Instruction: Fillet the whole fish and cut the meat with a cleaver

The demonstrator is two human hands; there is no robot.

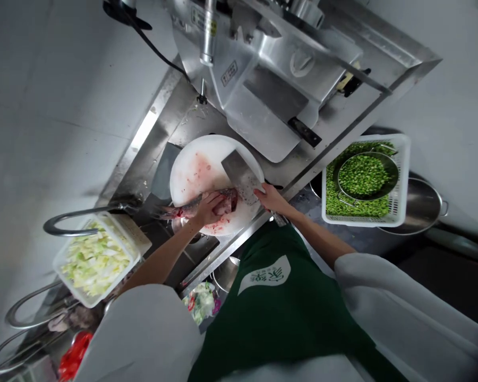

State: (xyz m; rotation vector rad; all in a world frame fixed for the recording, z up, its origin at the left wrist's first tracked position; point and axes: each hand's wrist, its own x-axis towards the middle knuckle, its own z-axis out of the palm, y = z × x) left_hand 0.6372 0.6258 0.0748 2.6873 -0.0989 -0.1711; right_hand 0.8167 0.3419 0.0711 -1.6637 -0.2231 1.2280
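Observation:
A headless, gutted fish [230, 201] lies on a round white cutting board [187, 170], with its tail toward the left edge. My left hand [210, 208] presses down on its body and holds it, fingers across the dark skin. My right hand [270, 197] is closed round the handle of a cleaver [241, 172]. The broad blade is over the right part of the board, close to the fish's cut end; whether it touches the board I cannot tell. Blood stains [201, 167] mark the board behind the fish and in front of it.
Behind the board stands a steel machine [247, 69] with a second cleaver [279, 95] on its tray. At right, a white basket [402, 180] holds chopped greens and a strainer [367, 178]. At left are a tub of cut cabbage [95, 260] and a curved faucet [59, 223].

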